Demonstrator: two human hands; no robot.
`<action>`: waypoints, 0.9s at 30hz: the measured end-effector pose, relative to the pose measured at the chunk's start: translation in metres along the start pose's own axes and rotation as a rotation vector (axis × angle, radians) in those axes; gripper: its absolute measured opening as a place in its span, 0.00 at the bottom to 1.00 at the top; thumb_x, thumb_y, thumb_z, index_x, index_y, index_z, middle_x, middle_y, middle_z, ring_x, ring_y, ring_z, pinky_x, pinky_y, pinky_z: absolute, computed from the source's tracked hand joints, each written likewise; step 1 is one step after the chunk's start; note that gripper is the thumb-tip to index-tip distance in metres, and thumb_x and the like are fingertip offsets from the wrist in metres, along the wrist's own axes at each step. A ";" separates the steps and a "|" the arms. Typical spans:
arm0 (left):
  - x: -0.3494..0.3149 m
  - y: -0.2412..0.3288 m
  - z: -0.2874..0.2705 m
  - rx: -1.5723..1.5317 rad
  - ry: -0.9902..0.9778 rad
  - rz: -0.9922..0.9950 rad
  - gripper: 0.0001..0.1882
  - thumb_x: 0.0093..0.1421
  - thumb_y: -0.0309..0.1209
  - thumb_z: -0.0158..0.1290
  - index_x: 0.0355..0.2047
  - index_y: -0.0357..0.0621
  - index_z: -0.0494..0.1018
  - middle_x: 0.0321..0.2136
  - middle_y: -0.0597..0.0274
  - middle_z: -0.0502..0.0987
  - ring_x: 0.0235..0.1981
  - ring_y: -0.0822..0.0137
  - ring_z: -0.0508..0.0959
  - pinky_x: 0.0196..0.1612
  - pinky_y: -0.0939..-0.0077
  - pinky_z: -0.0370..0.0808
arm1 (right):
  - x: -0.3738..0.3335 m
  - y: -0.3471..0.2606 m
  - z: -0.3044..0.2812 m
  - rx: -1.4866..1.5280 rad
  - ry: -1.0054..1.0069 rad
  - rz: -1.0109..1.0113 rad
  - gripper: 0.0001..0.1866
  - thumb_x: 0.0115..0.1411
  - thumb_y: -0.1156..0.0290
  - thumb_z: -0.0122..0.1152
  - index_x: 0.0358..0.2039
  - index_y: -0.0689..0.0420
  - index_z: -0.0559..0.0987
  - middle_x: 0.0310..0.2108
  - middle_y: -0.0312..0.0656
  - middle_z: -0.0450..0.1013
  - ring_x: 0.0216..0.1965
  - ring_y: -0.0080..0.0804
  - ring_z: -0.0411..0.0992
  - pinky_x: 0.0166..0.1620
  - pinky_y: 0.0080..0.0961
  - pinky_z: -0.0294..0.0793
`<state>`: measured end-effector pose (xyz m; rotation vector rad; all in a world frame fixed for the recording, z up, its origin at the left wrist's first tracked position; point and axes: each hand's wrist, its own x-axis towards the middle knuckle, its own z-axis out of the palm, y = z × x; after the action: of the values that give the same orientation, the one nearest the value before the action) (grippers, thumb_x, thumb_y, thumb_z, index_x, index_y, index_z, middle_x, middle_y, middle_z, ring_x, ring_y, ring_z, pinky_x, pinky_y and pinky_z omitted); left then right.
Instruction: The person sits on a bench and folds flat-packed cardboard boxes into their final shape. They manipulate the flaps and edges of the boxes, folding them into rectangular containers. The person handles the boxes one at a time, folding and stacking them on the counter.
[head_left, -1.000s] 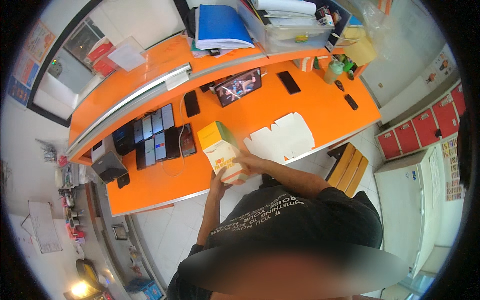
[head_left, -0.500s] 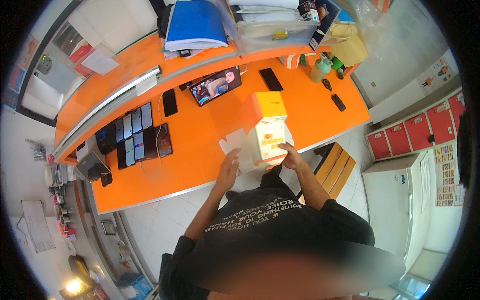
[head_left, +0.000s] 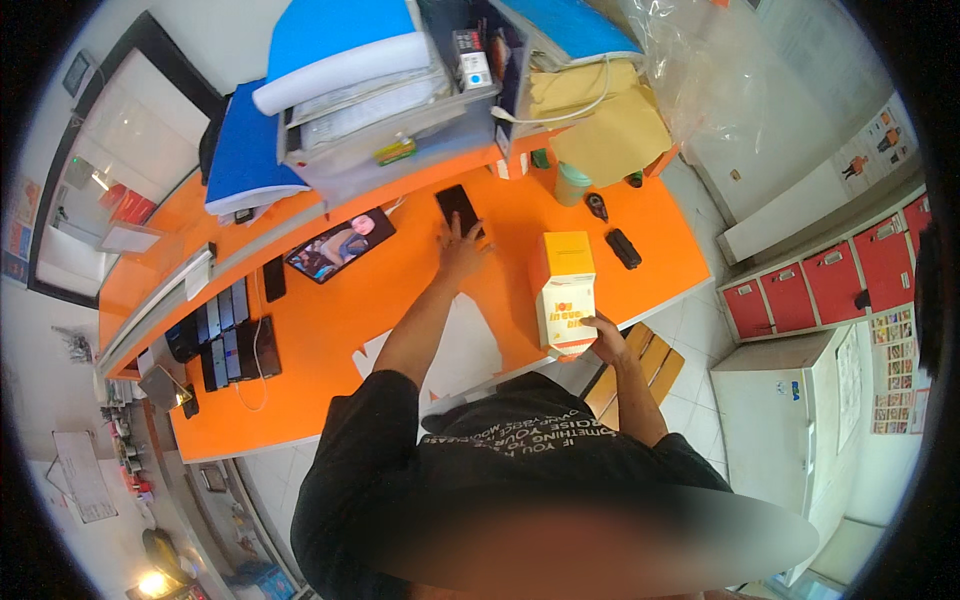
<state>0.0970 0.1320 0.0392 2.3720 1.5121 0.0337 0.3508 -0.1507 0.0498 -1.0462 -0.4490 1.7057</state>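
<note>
My left hand (head_left: pixel 462 252) reaches across the orange table with its fingers spread. Its fingertips overlap the near end of a black phone (head_left: pixel 452 200); whether they press on it I cannot tell. At the table's front edge, my right hand (head_left: pixel 610 340) grips the lower right side of a yellow and white carton (head_left: pixel 568 310), which stands out toward me with its yellow part at the far end. Beneath my left forearm lies a white cut sheet of paper or card (head_left: pixel 468 345), partly hidden by the arm.
A tablet (head_left: pixel 340 245) showing a picture leans left of my left hand. Several phones (head_left: pixel 230 340) with a cable lie farther left. A green cup-like container (head_left: pixel 571 185), a key fob (head_left: pixel 597 206) and a black case (head_left: pixel 623 249) sit at right. A wooden stool (head_left: pixel 640 375) stands below.
My left hand has left the white sheet, now lying on the table, and stretched forward to the black phone. My right hand still holds the carton. The whole view has shifted.
</note>
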 end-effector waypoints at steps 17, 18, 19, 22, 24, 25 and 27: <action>-0.007 -0.086 0.004 -0.237 0.142 -0.351 0.50 0.37 0.45 0.69 0.62 0.49 0.61 0.56 0.43 0.71 0.56 0.45 0.73 0.55 0.51 0.73 | 0.164 -0.054 0.031 -0.456 0.050 -0.177 0.22 0.63 0.70 0.62 0.56 0.66 0.73 0.49 0.44 0.76 0.49 0.29 0.74 0.54 0.28 0.71; -0.018 -0.081 0.000 -0.103 0.259 -0.318 0.50 0.37 0.44 0.68 0.62 0.49 0.61 0.54 0.42 0.73 0.52 0.46 0.77 0.55 0.55 0.74 | 0.174 -0.049 0.022 -0.416 0.022 -0.180 0.22 0.64 0.72 0.61 0.56 0.65 0.72 0.50 0.43 0.76 0.50 0.29 0.73 0.55 0.28 0.71; -0.040 -0.073 -0.014 -0.188 0.167 -0.352 0.50 0.37 0.44 0.69 0.62 0.48 0.61 0.52 0.43 0.75 0.50 0.47 0.78 0.53 0.56 0.75 | 0.177 -0.044 0.010 -0.422 0.014 -0.262 0.22 0.65 0.70 0.61 0.57 0.65 0.72 0.49 0.43 0.76 0.50 0.29 0.73 0.55 0.27 0.71; -0.113 -0.070 -0.055 -0.495 0.090 -0.450 0.51 0.37 0.42 0.70 0.62 0.45 0.60 0.46 0.45 0.78 0.44 0.50 0.81 0.47 0.59 0.78 | 0.185 -0.040 0.012 -0.430 -0.032 -0.352 0.23 0.67 0.67 0.59 0.60 0.63 0.71 0.51 0.42 0.75 0.51 0.27 0.72 0.54 0.26 0.70; -0.186 -0.100 -0.042 -0.738 0.242 -0.468 0.51 0.38 0.42 0.70 0.62 0.43 0.59 0.42 0.48 0.80 0.41 0.52 0.82 0.43 0.62 0.80 | 0.192 -0.039 0.018 -0.446 -0.056 -0.358 0.23 0.67 0.67 0.58 0.60 0.62 0.71 0.52 0.41 0.74 0.51 0.26 0.71 0.54 0.25 0.70; -0.218 -0.121 -0.026 -0.712 0.375 -0.524 0.51 0.38 0.41 0.70 0.62 0.42 0.59 0.41 0.49 0.80 0.41 0.53 0.82 0.42 0.63 0.80 | 0.198 -0.037 0.022 -0.466 -0.075 -0.349 0.23 0.68 0.66 0.58 0.61 0.61 0.71 0.52 0.40 0.74 0.51 0.26 0.71 0.54 0.25 0.70; -0.258 -0.157 -0.016 -0.674 0.510 -0.691 0.52 0.38 0.41 0.71 0.62 0.40 0.58 0.40 0.49 0.80 0.40 0.54 0.83 0.42 0.64 0.80 | 0.212 -0.035 0.034 -0.464 -0.090 -0.330 0.24 0.68 0.64 0.58 0.61 0.60 0.71 0.52 0.38 0.74 0.51 0.24 0.71 0.52 0.23 0.70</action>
<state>-0.1563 -0.0321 0.0494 1.2897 2.0431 0.8789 0.3256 0.0600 0.0032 -1.1455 -1.0529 1.3848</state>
